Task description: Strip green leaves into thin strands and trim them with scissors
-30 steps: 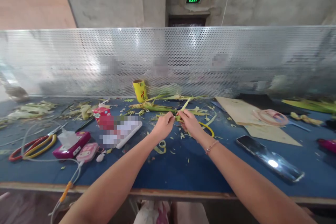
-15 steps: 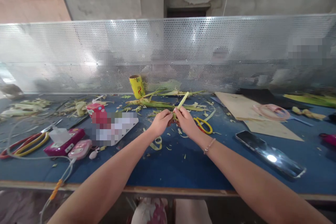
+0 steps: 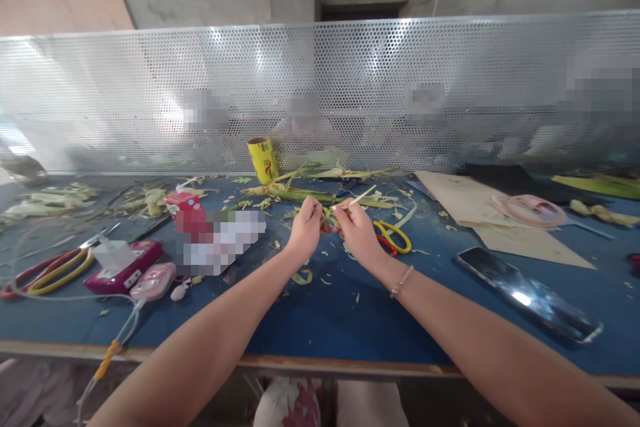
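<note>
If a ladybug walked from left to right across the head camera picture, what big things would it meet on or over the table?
Scissors → purple block → red box → yellow roll → left hand → right hand → second scissors → phone.

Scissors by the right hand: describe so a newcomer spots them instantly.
On the blue table, find the right hand. Just to its right are scissors with red and yellow handles. Only these lie near a hand; the similar pair is far left.

The head camera looks forward and down across the blue table (image 3: 360,330) to the perforated screen (image 3: 300,63).
</note>
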The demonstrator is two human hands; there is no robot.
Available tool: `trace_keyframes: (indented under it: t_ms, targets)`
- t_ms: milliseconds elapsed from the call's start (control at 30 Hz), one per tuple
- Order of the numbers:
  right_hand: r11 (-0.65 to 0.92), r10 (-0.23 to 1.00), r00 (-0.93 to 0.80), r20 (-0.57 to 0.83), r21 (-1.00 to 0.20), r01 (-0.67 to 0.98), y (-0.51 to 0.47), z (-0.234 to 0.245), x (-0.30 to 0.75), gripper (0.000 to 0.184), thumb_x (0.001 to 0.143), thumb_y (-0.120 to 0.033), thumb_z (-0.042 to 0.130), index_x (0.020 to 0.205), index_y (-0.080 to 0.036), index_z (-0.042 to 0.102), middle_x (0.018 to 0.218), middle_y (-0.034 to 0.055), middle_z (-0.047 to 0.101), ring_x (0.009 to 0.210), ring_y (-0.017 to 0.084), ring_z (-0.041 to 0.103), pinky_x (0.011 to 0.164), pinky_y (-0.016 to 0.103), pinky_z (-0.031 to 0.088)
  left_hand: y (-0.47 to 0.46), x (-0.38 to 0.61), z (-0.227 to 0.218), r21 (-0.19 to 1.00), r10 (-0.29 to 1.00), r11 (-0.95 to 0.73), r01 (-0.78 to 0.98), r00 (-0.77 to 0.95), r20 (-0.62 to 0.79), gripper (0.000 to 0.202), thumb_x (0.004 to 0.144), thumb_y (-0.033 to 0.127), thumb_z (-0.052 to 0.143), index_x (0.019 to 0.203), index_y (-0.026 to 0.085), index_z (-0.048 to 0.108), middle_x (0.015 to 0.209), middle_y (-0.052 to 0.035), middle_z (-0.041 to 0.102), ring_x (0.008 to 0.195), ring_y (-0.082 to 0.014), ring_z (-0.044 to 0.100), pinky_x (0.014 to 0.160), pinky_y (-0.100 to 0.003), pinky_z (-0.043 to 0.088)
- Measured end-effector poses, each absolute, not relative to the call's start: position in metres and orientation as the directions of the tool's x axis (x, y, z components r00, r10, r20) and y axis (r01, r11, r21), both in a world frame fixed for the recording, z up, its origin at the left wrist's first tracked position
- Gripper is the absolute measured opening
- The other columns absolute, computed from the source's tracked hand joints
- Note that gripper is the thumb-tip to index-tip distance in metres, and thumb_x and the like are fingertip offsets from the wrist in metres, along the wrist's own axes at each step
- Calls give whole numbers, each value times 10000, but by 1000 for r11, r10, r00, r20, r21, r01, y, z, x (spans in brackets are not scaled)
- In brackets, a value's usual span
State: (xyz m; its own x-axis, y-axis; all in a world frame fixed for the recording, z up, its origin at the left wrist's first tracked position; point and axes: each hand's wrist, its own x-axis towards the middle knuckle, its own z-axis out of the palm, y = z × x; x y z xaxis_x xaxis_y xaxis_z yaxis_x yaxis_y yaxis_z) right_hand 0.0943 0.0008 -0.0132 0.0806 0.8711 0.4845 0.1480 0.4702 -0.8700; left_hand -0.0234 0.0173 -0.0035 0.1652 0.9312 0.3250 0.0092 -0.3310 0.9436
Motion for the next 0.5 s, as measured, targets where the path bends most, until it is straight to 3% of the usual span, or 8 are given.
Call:
trace_keyframes:
  t_ms: [233, 500]
  targets:
    - [412, 878, 213, 428, -904, 118, 7, -10, 101, 238, 824, -423, 502, 711, -217, 461, 470, -70, 402, 443, 106, 401, 470, 241, 320, 5, -25, 7, 816, 853, -518, 258, 232, 468, 169, 871, 312, 371, 740, 205, 371, 426, 80, 391, 423, -82, 385, 490, -202, 301]
    - [510, 819, 253, 516, -855, 93, 21, -9, 109, 214, 809, -399, 529, 718, -211, 483, 501, -71, 406, 447, 92, 377, 465, 223, 309, 3, -20, 5, 826, 830, -532, 186, 308, 465, 138, 866, 296, 352, 756, 212, 353, 438, 98, 349, 407, -72, 340, 469, -200, 273]
